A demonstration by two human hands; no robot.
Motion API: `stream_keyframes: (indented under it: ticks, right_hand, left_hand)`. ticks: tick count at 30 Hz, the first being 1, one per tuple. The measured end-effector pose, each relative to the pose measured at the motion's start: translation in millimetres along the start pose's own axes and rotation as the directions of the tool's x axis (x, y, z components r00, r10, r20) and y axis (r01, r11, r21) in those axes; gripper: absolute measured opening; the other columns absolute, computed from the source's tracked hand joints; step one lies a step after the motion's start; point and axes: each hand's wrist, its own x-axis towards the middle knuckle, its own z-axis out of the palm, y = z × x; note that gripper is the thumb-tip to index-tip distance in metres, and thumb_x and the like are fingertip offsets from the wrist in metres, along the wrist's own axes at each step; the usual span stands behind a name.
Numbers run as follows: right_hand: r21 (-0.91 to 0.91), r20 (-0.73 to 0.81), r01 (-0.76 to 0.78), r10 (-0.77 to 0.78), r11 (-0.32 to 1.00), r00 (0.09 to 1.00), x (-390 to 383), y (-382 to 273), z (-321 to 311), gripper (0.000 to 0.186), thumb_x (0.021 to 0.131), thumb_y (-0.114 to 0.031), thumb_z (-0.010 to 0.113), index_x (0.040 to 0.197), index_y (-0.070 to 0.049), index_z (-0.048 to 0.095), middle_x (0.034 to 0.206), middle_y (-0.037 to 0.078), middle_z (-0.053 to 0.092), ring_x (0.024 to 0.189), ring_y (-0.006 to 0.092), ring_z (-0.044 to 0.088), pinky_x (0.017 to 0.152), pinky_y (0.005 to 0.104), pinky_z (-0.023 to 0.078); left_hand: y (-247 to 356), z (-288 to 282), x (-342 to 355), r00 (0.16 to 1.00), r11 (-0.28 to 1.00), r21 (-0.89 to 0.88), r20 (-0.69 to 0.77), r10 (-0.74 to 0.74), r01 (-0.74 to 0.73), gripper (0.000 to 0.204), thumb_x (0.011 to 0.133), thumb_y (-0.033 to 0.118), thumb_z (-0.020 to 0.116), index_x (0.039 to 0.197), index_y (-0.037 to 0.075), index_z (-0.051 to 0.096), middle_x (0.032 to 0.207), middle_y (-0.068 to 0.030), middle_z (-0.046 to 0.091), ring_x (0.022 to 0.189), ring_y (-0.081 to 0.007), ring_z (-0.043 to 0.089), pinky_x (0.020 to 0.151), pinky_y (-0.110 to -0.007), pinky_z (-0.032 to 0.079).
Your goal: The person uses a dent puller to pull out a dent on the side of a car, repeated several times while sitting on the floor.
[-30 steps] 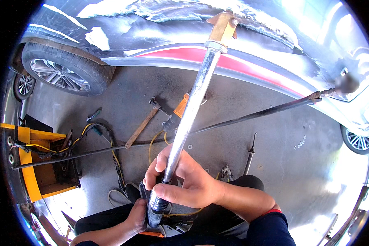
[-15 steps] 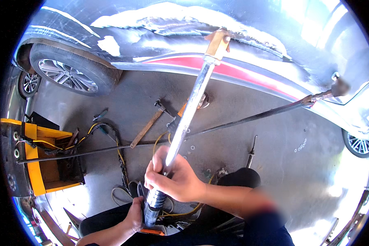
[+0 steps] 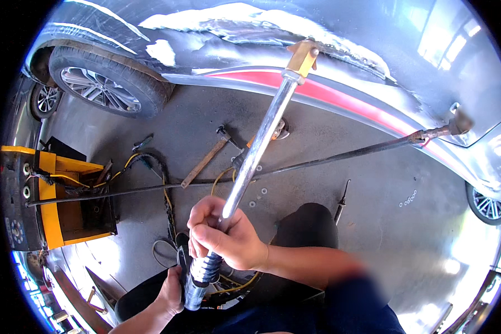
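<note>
My right hand [image 3: 231,242] is wrapped round the chrome shaft [image 3: 253,153] of a long pulling tool. My left hand [image 3: 170,289] grips a dark part low on the tool, beside its ringed lower end [image 3: 205,273]. The brass-coloured head [image 3: 303,58] at the shaft's top is at the sanded, rippled dent [image 3: 367,58] in a grey car's body, above a red and silver lower strip [image 3: 339,104]. Whether the head touches the panel I cannot tell. A long dark bar [image 3: 350,155] crosses behind the shaft, its blurred end at the body on the right.
A wooden-handled hammer [image 3: 206,158], a power tool [image 3: 261,133], cables [image 3: 164,195], washers [image 3: 408,199] and a metal tool [image 3: 342,206] lie on the floor. A yellow-black machine [image 3: 53,217] is on the left. The car's wheel [image 3: 97,86] is upper left, another car behind it.
Both hands and the tool's lower end have shifted a little left. My right fingers moved slightly on the shaft. My dark right knee shows more, and the view has shifted slightly.
</note>
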Motion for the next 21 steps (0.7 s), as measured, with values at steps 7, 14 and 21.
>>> stream_keyframes:
  ticks: [7, 14, 21]
  right_hand:
    - [-0.358, 0.003, 0.059, -0.062, 0.932, 0.998, 20.2, -39.8, -0.9, 0.052, 0.096, -0.006, 0.062, 0.141, -0.007, 0.035, 0.118, 0.015, 0.058, 0.108, 0.018, 0.059, 0.088, 0.0373, 0.051]
    - [-0.247, -0.047, -0.013, 0.002, 0.969, 0.999, 32.8, -46.7, 3.9, 0.041, 0.098, -0.003, 0.062, 0.13, -0.005, 0.037, 0.106, 0.009, 0.06, 0.089, 0.0116, 0.059, 0.075, 0.0275, 0.05]
    - [-0.238, 0.027, -0.01, 0.017, 0.971, 0.999, 2.7, -40.7, -4.1, 0.04, 0.095, 0.004, 0.061, 0.123, -0.011, 0.037, 0.097, 0.01, 0.058, 0.09, 0.0167, 0.061, 0.077, 0.0333, 0.049]
  left_hand:
    - [8.9, -10.3, -4.3, 0.912, 0.931, -0.071, -0.238, 0.333, -0.358, 0.041, 0.096, 0.034, 0.049, 0.12, 0.003, 0.061, 0.112, -0.0128, 0.069, 0.104, -0.0273, 0.068, 0.099, -0.042, 0.052]
    - [34.4, -47.8, 20.2, 0.903, 0.92, 0.084, -0.177, 0.393, -0.383, 0.039, 0.097, 0.032, 0.046, 0.119, 0.003, 0.058, 0.108, -0.0129, 0.069, 0.102, -0.0268, 0.066, 0.095, -0.04, 0.052]
    - [5.2, 5.9, 30.5, 0.999, 0.953, 0.302, 0.018, -0.043, 0.035, 0.04, 0.1, 0.029, 0.04, 0.107, -0.002, 0.064, 0.092, -0.0145, 0.07, 0.08, -0.0256, 0.07, 0.078, -0.042, 0.058]
